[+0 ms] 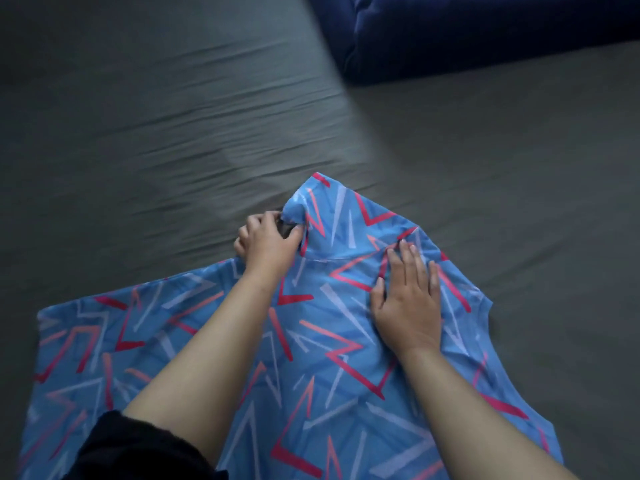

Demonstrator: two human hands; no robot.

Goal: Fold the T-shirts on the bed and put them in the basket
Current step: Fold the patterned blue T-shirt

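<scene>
A blue T-shirt (311,358) printed with red, pink and white angular strokes lies spread on the grey sheet of the bed (519,202) directly below me, covering the lower middle of the view. Its long axis runs from the near left, where a straight edge lies flat toward the bottom corner, away to the upper right, where the cloth narrows and bunches into a raised point aimed at the far side of the bed. My left hand (266,240) sits at the shirt's far left edge, fingers curled and pinching a gathered fold of the fabric just below that peak. My right hand (407,296) lies flat on the cloth just to the right, fingers straight and spread, pressing the shirt down against the mattress without gripping it. A black sleeve (138,448) is pushed up on my left arm at the bottom edge. A dark blue cushion or blanket (467,32) rests at the top right, well apart from the shirt.
</scene>
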